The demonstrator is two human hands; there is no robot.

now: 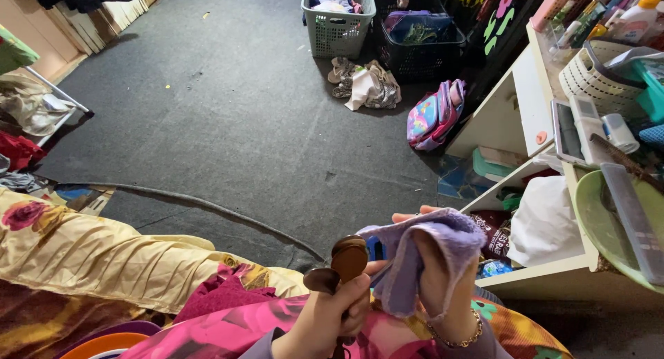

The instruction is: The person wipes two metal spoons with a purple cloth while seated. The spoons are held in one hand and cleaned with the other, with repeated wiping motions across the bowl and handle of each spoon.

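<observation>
2 brown wooden spoons (pixel 344 263) sit low in the middle of the view, gripped by their handles in the left hand (pixel 325 321). Just beside them, the right hand (pixel 443 290) clutches a lilac cloth (pixel 425 252). Beyond lie the dark carpet (pixel 228 124) and a white shelf (pixel 546 276).
</observation>
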